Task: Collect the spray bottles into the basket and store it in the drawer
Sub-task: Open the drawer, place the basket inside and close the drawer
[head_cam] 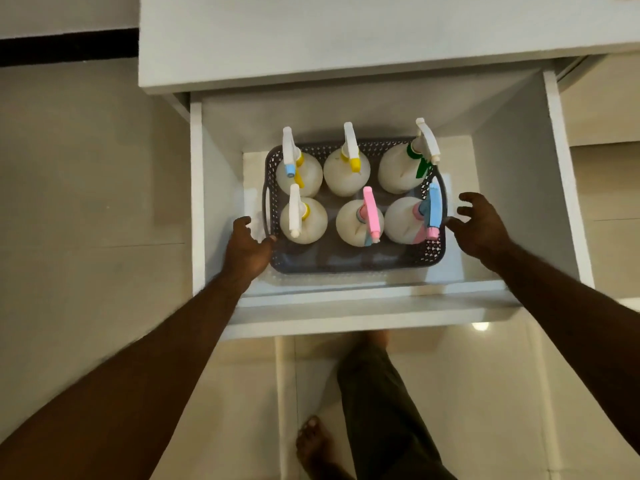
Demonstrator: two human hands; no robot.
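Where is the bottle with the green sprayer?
In the head view, the bottle with the green sprayer stands in the far right corner of the grey basket, inside the open drawer, beside the yellow-nozzle bottle.

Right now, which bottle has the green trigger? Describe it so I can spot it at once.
Look in the open white drawer at the grey basket holding six white spray bottles in two rows. The bottle is in the back row, at the right end. It alone has a green trigger and collar under a white head; the others show yellow, pink or blue.
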